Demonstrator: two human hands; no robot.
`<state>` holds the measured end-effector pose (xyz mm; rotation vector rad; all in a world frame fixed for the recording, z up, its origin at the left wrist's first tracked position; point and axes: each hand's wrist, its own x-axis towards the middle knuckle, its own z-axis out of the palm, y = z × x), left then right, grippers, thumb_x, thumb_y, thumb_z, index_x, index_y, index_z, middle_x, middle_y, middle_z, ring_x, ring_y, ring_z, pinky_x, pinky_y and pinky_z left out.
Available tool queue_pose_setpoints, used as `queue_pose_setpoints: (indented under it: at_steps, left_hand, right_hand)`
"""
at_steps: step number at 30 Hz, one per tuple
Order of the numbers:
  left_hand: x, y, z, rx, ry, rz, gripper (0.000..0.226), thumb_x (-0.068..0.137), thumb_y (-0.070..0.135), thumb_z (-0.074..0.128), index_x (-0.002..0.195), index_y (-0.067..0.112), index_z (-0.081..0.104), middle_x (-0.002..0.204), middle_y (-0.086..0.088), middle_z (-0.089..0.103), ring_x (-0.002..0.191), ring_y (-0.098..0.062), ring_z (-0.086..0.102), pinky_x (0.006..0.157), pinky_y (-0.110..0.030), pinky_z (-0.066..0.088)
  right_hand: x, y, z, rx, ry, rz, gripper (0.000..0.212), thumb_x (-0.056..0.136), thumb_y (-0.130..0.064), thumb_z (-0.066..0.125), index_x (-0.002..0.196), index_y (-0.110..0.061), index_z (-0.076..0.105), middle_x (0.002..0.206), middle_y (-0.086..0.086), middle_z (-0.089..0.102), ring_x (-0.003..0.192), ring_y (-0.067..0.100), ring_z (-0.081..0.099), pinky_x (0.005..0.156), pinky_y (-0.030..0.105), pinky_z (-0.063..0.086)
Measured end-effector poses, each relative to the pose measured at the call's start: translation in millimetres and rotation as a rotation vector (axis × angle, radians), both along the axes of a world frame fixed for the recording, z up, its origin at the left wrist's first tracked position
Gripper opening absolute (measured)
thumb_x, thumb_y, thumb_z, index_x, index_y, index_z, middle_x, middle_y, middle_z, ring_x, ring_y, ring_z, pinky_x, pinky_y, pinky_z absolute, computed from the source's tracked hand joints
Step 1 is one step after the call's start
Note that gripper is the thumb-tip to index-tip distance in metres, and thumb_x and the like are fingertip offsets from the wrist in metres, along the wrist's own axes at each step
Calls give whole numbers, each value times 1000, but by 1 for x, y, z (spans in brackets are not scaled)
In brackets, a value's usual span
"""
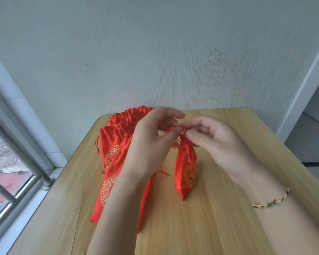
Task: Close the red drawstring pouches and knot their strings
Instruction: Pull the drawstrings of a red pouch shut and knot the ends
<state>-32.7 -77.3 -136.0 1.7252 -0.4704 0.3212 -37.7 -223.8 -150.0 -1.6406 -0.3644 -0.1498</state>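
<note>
A red satin pouch (186, 168) with a gold round emblem hangs in front of me, its neck gathered tight, its bottom corner near the table. Its red string (173, 128) runs between my two hands above the neck. My left hand (153, 142) pinches the string's left part with curled fingers. My right hand (215, 142) pinches the string close to the pouch's neck with thumb and forefinger. A pile of several more red pouches (114, 162) lies on the table to the left, partly hidden by my left forearm.
The wooden table (219, 208) stands against a pale wall. A window with a metal rail (17, 162) runs along the left. A braided bracelet (271, 201) sits on my right wrist. Bare tabletop lies right of the hanging pouch.
</note>
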Motion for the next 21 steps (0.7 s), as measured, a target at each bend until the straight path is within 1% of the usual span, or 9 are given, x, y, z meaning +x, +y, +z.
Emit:
queue_pose_setpoints:
  at_steps: [4, 6, 8, 10, 12, 14, 16, 18, 21]
  left_hand:
    - [2, -7, -3, 123, -173, 185, 34, 79, -5, 61, 97, 23, 65, 77, 8, 64, 75, -11, 62, 67, -36, 55]
    - [0, -12, -4, 152, -254, 242, 35, 79, -5, 62, 100, 22, 67, 82, 8, 66, 81, -9, 63, 73, -31, 53]
    - [-2, -17, -5, 176, -328, 269, 31, 79, -3, 63, 100, 20, 68, 86, 7, 68, 85, -7, 64, 76, -25, 52]
    - [-4, -20, -5, 204, -383, 280, 28, 80, -1, 63, 99, 17, 69, 87, 6, 68, 85, -7, 64, 75, -22, 50]
    - [-5, -21, -6, 227, -426, 307, 26, 80, 0, 64, 98, 17, 69, 87, 7, 68, 85, -7, 63, 74, -23, 49]
    - [-6, -21, -4, 245, -451, 354, 23, 80, 5, 64, 98, 19, 69, 86, 10, 68, 86, -8, 61, 75, -25, 48]
    - [-6, -21, -3, 229, -439, 360, 22, 80, 8, 64, 97, 21, 70, 85, 12, 68, 85, -9, 62, 75, -28, 48]
    - [-6, -20, -3, 194, -391, 307, 19, 81, 9, 64, 94, 22, 71, 84, 11, 69, 82, -9, 64, 73, -30, 51]
    - [-4, -18, -3, 181, -324, 236, 19, 81, 5, 65, 90, 19, 72, 84, 6, 70, 80, -6, 65, 72, -19, 51]
  right_hand:
    - [1, -4, 1, 13, 0, -35, 15, 86, -7, 60, 96, -17, 63, 84, 3, 66, 79, 11, 64, 75, 21, 51]
    - [1, -4, 3, 30, 5, -54, 13, 90, -11, 54, 99, -15, 63, 83, 1, 67, 78, 9, 63, 76, 24, 50]
    - [1, -3, 4, 21, 20, -59, 18, 95, -13, 47, 99, -15, 64, 83, 0, 66, 77, 9, 61, 76, 30, 49]
    - [-1, -2, 6, 19, 57, -15, 24, 96, -14, 44, 90, -17, 66, 79, -1, 65, 74, 9, 59, 72, 29, 46]
    - [-3, -2, 7, 82, 129, 77, 25, 95, -14, 45, 83, -15, 66, 78, 0, 64, 74, 11, 58, 71, 28, 44]
    - [-4, -3, 8, 156, 192, 156, 20, 92, -14, 49, 84, -11, 67, 82, 5, 64, 79, 17, 58, 73, 31, 43]
    - [-5, -5, 9, 186, 208, 161, 16, 90, -12, 52, 85, -8, 68, 82, 7, 66, 79, 19, 59, 74, 33, 44]
    - [-4, -4, 9, 226, 212, 100, 17, 88, -9, 53, 77, -12, 66, 72, 2, 67, 70, 14, 62, 70, 30, 45]
    - [-3, -1, 12, 353, 228, 47, 23, 88, -5, 45, 70, -11, 58, 61, -1, 64, 57, 11, 61, 57, 26, 47]
